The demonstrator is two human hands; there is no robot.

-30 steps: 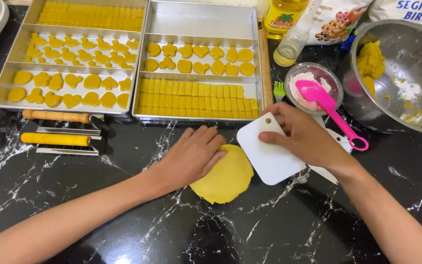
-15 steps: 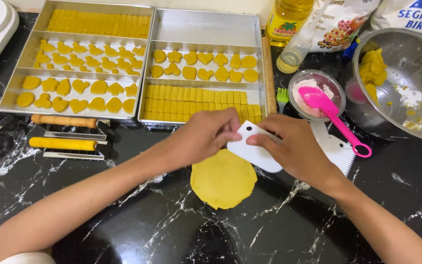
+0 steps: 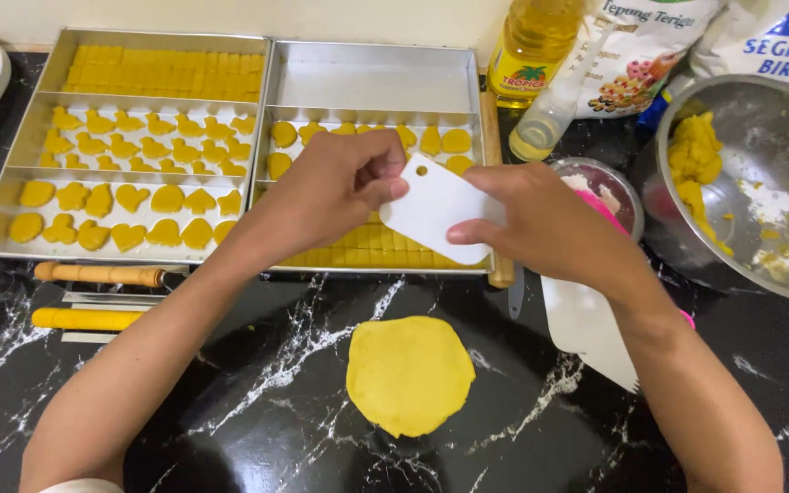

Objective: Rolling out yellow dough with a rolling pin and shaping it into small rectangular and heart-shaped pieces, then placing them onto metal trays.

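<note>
My right hand point(image 3: 550, 228) holds a white plastic dough scraper point(image 3: 431, 208) above the front edge of the right baking tray point(image 3: 372, 78). The fingertips of my left hand point(image 3: 335, 187) pinch the scraper's left edge. Below both hands a flat round disc of yellow dough point(image 3: 410, 372) lies on the black marble counter point(image 3: 257, 393). Neither hand touches the dough.
A left tray point(image 3: 34, 123) holds rows of yellow cut dough shapes and strips. Wooden and yellow handled tools point(image 3: 98, 274) lie in front of it. At the right stand a steel bowl point(image 3: 778, 146) with dough, an oil bottle point(image 3: 531, 46), flour bags, a second white scraper point(image 3: 586, 329).
Both hands have risen off the dough disc and moved back toward the trays, carrying the scraper. My left hand went from pressing the dough to pinching the scraper's edge.
</note>
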